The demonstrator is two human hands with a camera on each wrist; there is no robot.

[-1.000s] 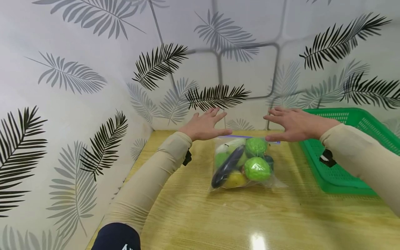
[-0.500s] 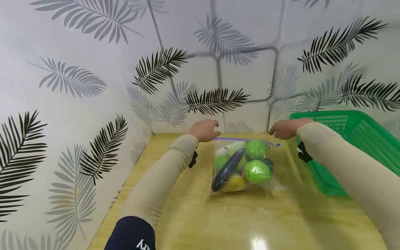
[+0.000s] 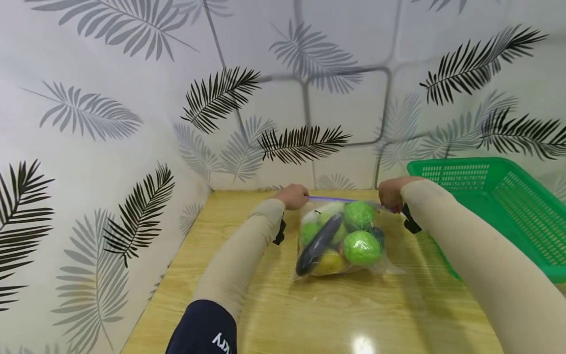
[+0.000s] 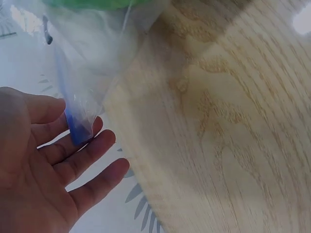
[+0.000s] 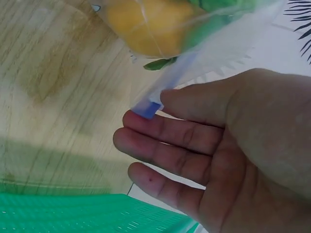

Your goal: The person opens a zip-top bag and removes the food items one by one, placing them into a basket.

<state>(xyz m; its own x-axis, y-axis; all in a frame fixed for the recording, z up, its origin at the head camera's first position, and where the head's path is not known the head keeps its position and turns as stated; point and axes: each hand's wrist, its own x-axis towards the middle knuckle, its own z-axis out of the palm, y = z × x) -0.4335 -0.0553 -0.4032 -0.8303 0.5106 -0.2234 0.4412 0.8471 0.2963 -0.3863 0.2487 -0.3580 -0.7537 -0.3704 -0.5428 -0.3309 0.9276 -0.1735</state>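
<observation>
A clear zip bag [image 3: 389, 267] lies on the wooden table, filled with produce. Inside it show a dark eggplant [image 3: 319, 247], a yellow fruit [image 3: 329, 263] and several round green pieces. Along its far edge runs a blue-purple zip strip [image 3: 331, 198]. My left hand [image 3: 294, 196] pinches the strip's left end; in the left wrist view the thumb and forefinger meet around the blue strip [image 4: 77, 127], other fingers loosely spread. At the opposite end, my right hand [image 3: 391, 193] pinches the strip, its thumb beside a small whitish slider [image 5: 156, 98].
A green plastic basket [image 3: 499, 206] with slotted sides stands right of the bag, partly behind my right forearm. Behind the table [image 3: 336, 314] rises a wall [image 3: 345, 108] with a leaf pattern, and another wall borders the left side.
Both hands have come down from above the bag, fingers first spread, then curling, and now grip the two ends of its zip strip. The bag stays in place on the table.
</observation>
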